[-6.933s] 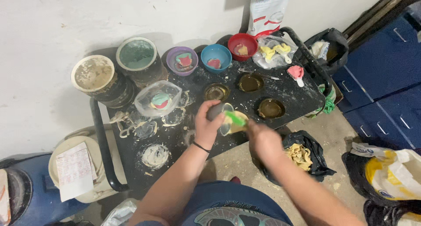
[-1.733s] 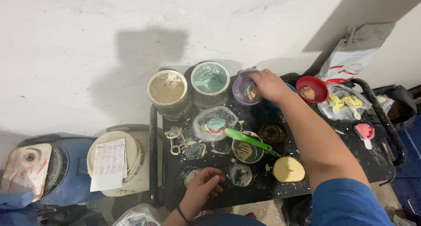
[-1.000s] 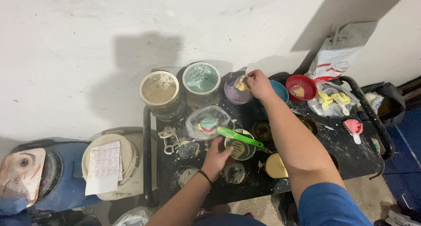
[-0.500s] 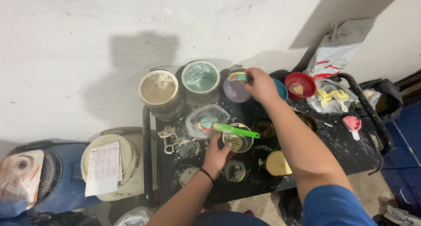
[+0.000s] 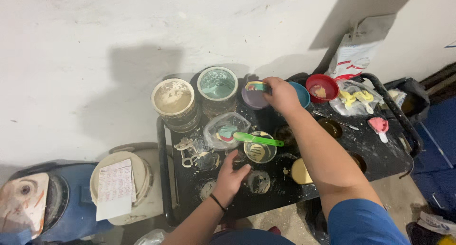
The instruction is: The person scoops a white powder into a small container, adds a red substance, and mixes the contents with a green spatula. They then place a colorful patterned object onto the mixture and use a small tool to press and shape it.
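Observation:
My right hand (image 5: 281,94) reaches across the black tray table (image 5: 327,157) and grips a small multicoloured piece (image 5: 255,86) just above the purple bowl (image 5: 252,98). My left hand (image 5: 230,174) rests on the table beside a small clear bowl (image 5: 259,152), its fingers touching the bowl's near side. A green spatula (image 5: 257,139) lies across that bowl's rim. A yellow-filled mould (image 5: 300,171) sits to the right, partly behind my right forearm.
Two large tubs stand at the back: a beige one (image 5: 173,101) and a teal one (image 5: 217,85). A clear container (image 5: 225,130), a blue bowl (image 5: 300,94), a red bowl (image 5: 322,87), a white bag (image 5: 355,46) and a lidded bucket (image 5: 121,185) surround the table.
My right hand lifted the multicoloured piece out of the purple bowl. My left hand came up from the table edge to the clear bowl with the spatula.

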